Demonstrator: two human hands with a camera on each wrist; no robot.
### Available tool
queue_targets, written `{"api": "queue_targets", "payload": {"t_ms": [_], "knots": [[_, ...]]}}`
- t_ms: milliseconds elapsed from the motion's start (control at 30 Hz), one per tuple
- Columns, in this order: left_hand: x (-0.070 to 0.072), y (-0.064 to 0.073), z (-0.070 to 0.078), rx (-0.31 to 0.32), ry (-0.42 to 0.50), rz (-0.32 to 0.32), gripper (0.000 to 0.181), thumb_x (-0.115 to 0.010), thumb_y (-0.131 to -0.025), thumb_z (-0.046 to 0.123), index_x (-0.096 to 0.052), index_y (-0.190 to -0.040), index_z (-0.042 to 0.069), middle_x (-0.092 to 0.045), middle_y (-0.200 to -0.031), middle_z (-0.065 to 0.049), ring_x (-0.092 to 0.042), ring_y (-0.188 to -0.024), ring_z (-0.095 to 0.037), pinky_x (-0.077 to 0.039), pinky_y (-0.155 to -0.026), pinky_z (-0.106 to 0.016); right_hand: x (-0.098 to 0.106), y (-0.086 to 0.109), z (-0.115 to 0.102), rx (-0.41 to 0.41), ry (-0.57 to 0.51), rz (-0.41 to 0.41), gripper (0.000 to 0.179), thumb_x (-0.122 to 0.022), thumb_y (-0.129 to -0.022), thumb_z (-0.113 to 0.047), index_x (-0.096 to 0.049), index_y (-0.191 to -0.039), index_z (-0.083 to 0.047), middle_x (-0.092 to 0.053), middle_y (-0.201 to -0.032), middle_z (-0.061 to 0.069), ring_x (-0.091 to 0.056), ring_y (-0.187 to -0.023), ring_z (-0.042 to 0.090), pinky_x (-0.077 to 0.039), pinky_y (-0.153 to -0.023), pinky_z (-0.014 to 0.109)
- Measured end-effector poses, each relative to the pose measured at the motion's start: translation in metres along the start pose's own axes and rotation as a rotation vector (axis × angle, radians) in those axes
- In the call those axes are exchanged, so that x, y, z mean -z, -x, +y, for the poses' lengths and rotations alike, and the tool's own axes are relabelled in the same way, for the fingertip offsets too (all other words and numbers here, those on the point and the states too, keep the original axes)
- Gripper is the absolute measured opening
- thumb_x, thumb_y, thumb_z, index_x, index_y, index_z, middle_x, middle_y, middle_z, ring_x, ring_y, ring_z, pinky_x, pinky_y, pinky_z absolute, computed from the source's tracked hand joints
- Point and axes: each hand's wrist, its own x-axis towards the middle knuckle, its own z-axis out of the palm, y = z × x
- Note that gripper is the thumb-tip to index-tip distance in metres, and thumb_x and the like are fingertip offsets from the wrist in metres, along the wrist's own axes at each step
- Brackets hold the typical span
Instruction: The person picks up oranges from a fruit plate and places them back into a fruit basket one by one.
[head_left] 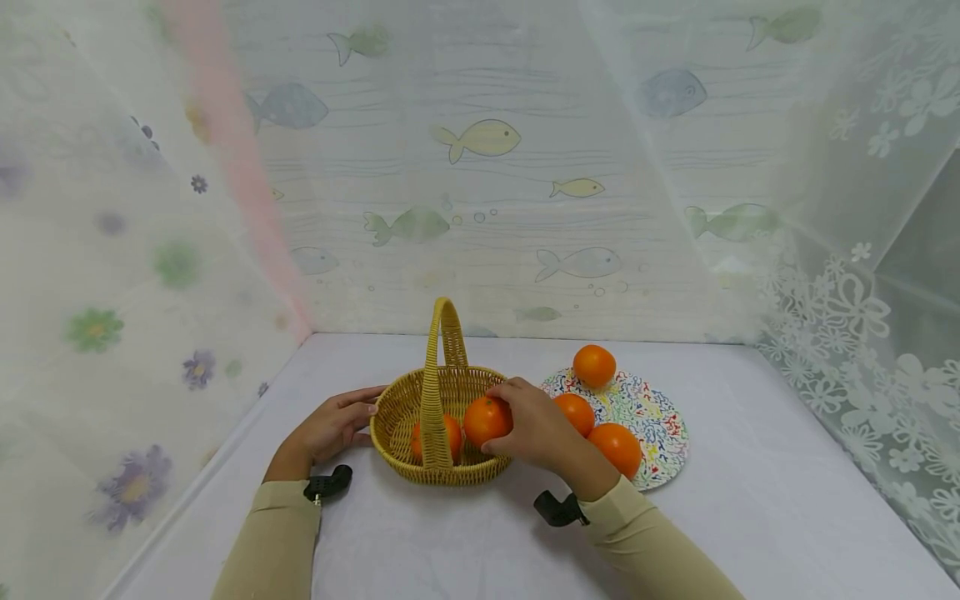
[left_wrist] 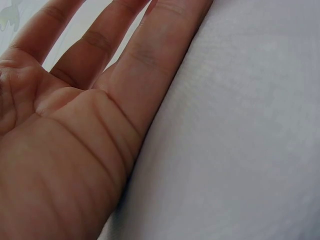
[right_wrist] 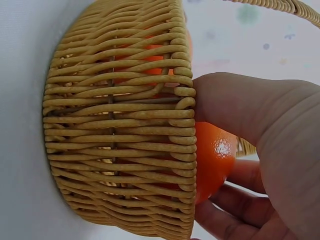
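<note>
A yellow wicker basket (head_left: 401,472) with a tall arched handle stands on the table, one orange (head_left: 453,435) inside it, partly behind the handle. My right hand (head_left: 536,425) grips a second orange (head_left: 486,419) at the basket's right side, low within the rim. From the right wrist view, the thumb and fingers close round that orange (right_wrist: 215,155), beside the woven wall. At the basket's left end, my left hand (head_left: 337,425) touches the rim with its fingers extended. The left wrist view shows the palm (left_wrist: 65,165) and straight fingers along the white cloth; the basket is out of that view.
Right of the basket lies a round, colourfully patterned mat (head_left: 663,429). On it are three oranges: one at the back (head_left: 595,367), another (head_left: 576,413) beside my right hand and a third (head_left: 617,450) near my forearm. A white cloth (head_left: 420,542) covers the table; patterned curtains surround it.
</note>
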Motion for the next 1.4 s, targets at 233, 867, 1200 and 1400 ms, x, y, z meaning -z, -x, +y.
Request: {"api": "queue_targets", "payload": {"t_ms": [233, 867, 1200, 1400], "knots": [[-0.0003, 0.0, 0.0002, 0.01, 0.007, 0.01, 0.06, -0.065, -0.102, 0.028, -0.046, -0.157, 0.013, -0.044, -0.162, -0.011, -0.066, -0.125, -0.021, -0.061, -0.093, -0.047, -0.0006, 0.0003, -0.0005, -0.01, -0.01, -0.016, 0.07, -0.092, -0.076, -0.034, -0.064, -0.136, -0.012, -0.064, -0.13, 0.002, -0.062, -0.114, 0.023, -0.056, -0.1, 0.046], [-0.0001, 0.0009, 0.0008, 0.006, 0.001, 0.007, 0.058, -0.064, -0.103, 0.027, -0.047, -0.156, 0.012, -0.046, -0.161, -0.012, -0.067, -0.122, -0.02, -0.061, -0.092, -0.046, -0.0039, -0.0012, 0.0022, -0.044, -0.018, -0.05, 0.07, -0.092, -0.077, -0.038, -0.064, -0.136, -0.012, -0.065, -0.131, 0.003, -0.062, -0.115, 0.023, -0.055, -0.101, 0.046], [0.0002, 0.001, 0.0004, -0.004, -0.009, 0.005, 0.057, -0.063, -0.103, 0.026, -0.047, -0.156, 0.012, -0.048, -0.159, -0.012, -0.068, -0.12, -0.021, -0.062, -0.09, -0.046, -0.0052, -0.0023, 0.0036, -0.072, -0.043, -0.073, 0.071, -0.091, -0.078, -0.039, -0.064, -0.137, -0.011, -0.065, -0.132, 0.004, -0.061, -0.115, 0.022, -0.055, -0.101, 0.046], [-0.0005, 0.0017, 0.0012, 0.0, -0.008, 0.011, 0.058, -0.064, -0.103, 0.026, -0.046, -0.156, 0.013, -0.048, -0.159, -0.012, -0.068, -0.121, -0.021, -0.062, -0.09, -0.046, -0.0057, -0.0026, 0.0038, -0.076, -0.046, -0.076, 0.071, -0.091, -0.078, -0.039, -0.064, -0.138, -0.012, -0.065, -0.132, 0.003, -0.061, -0.115, 0.022, -0.055, -0.101, 0.045]]}}
